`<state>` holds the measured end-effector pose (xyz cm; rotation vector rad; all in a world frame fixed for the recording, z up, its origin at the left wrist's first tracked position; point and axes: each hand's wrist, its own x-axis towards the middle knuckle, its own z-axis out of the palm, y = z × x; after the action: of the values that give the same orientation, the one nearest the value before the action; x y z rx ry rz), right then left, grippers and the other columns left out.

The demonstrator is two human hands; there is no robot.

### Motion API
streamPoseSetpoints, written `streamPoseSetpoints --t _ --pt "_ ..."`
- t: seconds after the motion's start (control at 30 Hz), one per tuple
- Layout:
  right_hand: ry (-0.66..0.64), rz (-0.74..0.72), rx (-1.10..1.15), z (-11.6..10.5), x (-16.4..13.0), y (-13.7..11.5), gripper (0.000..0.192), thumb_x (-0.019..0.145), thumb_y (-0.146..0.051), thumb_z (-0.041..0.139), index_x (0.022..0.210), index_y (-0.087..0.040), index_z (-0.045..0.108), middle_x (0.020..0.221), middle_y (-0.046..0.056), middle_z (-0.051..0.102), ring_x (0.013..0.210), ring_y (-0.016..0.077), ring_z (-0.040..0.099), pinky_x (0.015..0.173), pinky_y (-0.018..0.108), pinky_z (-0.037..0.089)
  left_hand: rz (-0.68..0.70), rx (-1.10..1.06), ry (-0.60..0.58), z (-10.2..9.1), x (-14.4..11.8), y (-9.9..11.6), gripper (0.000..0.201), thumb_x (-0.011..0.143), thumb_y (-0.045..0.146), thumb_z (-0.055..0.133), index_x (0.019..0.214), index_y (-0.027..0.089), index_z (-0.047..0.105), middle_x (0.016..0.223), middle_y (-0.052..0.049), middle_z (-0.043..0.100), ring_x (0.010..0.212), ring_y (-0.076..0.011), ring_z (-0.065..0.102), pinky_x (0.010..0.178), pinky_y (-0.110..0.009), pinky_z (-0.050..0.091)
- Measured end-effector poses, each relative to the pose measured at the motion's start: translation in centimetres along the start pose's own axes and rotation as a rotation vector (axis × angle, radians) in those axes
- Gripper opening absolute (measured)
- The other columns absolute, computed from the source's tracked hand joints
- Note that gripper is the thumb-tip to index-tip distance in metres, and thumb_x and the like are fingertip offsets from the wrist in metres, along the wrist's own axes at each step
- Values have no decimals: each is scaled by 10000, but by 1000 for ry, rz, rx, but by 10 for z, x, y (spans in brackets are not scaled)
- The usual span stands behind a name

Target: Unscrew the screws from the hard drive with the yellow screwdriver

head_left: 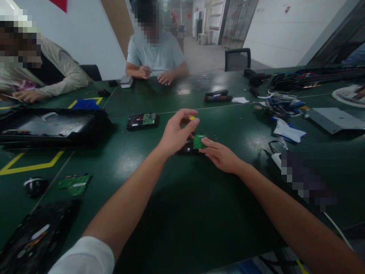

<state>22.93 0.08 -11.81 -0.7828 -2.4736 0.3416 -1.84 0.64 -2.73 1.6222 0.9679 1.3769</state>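
The left hand (pixel 176 133) pinches a yellow-handled screwdriver (pixel 192 118) upright over the hard drive's (pixel 186 147) green circuit board (pixel 199 141); right hand (pixel 221 155), fingers flat and released, should steady the drive firmly.

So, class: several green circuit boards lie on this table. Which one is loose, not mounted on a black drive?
The bare green board at the near left, beside the round black object. The other two sit on black drives: one under the hands, one further back.
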Motion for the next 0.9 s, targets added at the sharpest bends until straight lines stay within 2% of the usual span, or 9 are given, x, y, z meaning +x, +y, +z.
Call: streamPoseSetpoints --t 0.1,0.2,0.33,0.47,0.57,0.73,0.9 --pt "-6 0 -7 0 -1 0 397 1013 -128 588 1348 -285 733 1671 65 481 1570 284 415 1276 580 398 -54 -113 1 3 0 -1 226 1008 345 659 1191 211 667 1086 -81 698 976 -192 680 603 -211 589" --pt "-16 2 -26 -1 -1 0 383 1028 -139 570 1348 -276 729 1672 74 481 1575 276 404 1281 571 399 -47 -157 -16 4 1 -3 229 1018 376 647 1168 205 677 1116 -93 698 1043 -214 675 634 -237 616" --pt "-27 4 -30 -2 0 -2 376 1032 -143 566 1349 -263 728 1671 83 482 1577 276 403 1285 567 395 25 -32 -21 1 1 -3 249 926 386 775 1100 214 728 1130 -81 677 1011 -208 655 603 -212 598" --pt "-25 6 -23 -2 1 -2 374 1032 -147 563 1344 -262 733 1669 81 484 1568 285 419 1280 582 397 47 44 -22 -1 0 0 232 914 382 784 1092 235 764 1170 -73 687 974 -194 662 582 -196 582" --pt "-10 1 -25 -1 0 -2 370 1031 -151 565 1340 -262 736 1669 78 486 1568 285 420 1283 574 397 -5 -39 -32 0 0 1 292 941 378 758 1200 246 729 1083 -61 712 906 -177 681 591 -212 596" --pt "-13 -11 -40 -1 0 -1 359 1041 -154 553 1341 -236 733 1658 110 497 1570 284 417 1282 558 404 -72 -207 -56 1 0 0 273 1020 379 640 1237 226 702 1184 -91 728 1056 -207 692 653 -243 635" --pt "4 -27 -25 1 0 1 364 1028 -134 566 1325 -254 739 1658 92 501 1565 281 426 1275 562 415 -2 -31 -23 -1 1 -1 299 966 407 729 1198 222 768 1198 -93 725 970 -190 673 615 -211 587"
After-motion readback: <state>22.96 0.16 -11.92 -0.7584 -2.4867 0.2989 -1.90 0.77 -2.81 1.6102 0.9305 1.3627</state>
